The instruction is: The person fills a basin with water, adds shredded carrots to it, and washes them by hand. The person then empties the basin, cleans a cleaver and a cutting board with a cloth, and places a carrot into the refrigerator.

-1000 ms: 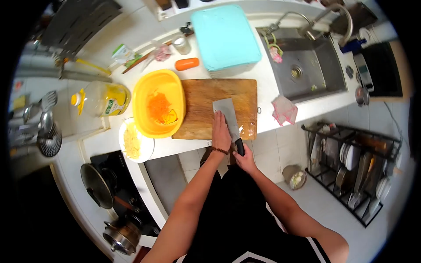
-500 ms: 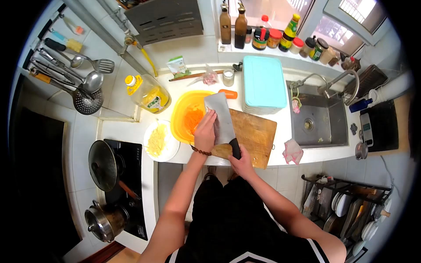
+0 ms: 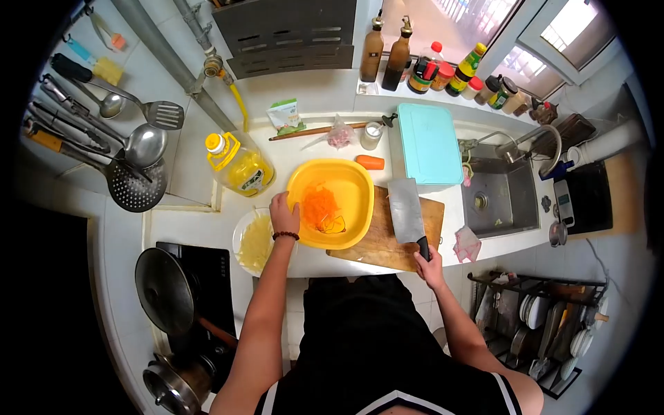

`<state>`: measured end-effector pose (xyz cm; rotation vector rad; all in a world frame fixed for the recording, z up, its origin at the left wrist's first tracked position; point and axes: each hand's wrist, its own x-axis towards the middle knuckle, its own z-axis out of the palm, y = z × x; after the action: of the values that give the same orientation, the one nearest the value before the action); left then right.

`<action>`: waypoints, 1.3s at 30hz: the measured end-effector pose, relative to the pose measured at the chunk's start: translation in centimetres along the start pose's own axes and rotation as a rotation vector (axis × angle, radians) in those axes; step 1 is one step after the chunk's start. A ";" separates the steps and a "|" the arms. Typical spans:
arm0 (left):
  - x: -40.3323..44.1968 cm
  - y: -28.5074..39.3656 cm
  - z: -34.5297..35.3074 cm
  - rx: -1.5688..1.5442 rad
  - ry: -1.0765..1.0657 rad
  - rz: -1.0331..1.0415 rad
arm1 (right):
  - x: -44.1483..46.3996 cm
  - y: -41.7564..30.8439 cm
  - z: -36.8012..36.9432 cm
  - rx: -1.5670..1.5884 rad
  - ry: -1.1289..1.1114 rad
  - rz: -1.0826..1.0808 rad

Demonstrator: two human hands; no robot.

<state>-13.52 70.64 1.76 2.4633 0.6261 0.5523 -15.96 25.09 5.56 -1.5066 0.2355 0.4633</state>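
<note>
In the head view my right hand grips the black handle of a cleaver, its broad blade lying over the right part of the wooden cutting board. My left hand holds the left rim of a yellow bowl, fingers wrapped at the edge. Shredded carrot lies inside the bowl, which overlaps the board's left part. Under my left wrist is a white plate with pale yellow shreds. Behind the bowl rests a piece of carrot.
A turquoise-lidded box stands behind the board, left of the sink. An oil jug is at the back left. A lidded pan and a pot sit on the stove at left. A cloth lies by the counter's front edge.
My left hand has left the cleaver blade and taken the bowl's left rim. The bowl has shifted right, over the board. My right hand has moved right with the cleaver.
</note>
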 end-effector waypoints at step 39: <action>-15.7 8.5 2.3 -0.357 -0.236 -0.533 | 7.3 -6.8 -5.8 -0.925 0.135 -0.760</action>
<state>-22.36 54.95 1.01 1.8842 0.9474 0.1407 -5.75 20.42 8.24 -2.3639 -0.5194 -0.1957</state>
